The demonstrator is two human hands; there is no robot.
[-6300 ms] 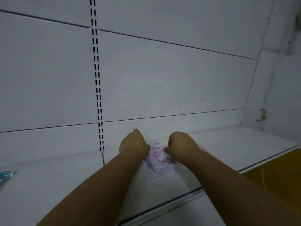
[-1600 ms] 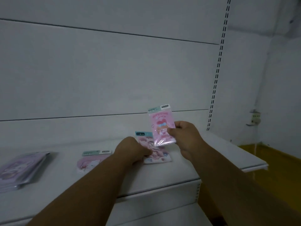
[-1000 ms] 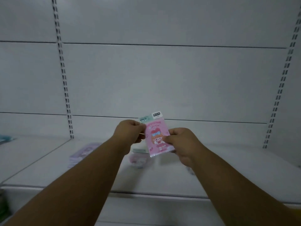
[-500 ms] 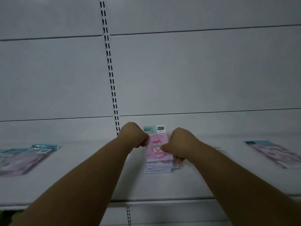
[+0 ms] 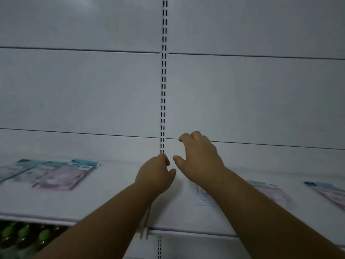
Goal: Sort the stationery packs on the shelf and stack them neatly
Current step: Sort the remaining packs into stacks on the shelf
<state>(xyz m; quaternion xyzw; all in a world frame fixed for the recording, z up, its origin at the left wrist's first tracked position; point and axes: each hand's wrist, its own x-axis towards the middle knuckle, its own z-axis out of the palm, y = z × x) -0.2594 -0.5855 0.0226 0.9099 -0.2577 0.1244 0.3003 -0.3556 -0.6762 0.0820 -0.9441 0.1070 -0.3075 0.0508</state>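
Now: left hand (image 5: pixel 155 176) loosely curled, empty; right hand (image 5: pixel 199 159) spread open, empty, above the shelf (image 5: pixel 112 199); pack stack (image 5: pixel 202 197) below the right wrist, packs (image 5: pixel 59 176) left.

The right forearm (image 5: pixel 242 195) covers most of the pack stack (image 5: pixel 202 198) below the right-hand fingers. The far-right pack (image 5: pixel 328 193) is cut by the frame edge. Left packs' (image 5: pixel 56 174) print is blurred, illegible.

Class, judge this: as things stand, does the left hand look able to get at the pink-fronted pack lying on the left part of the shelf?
Probably yes. The left hand is empty, and bare shelf lies between it and the pink-fronted pack, which lies uncovered.
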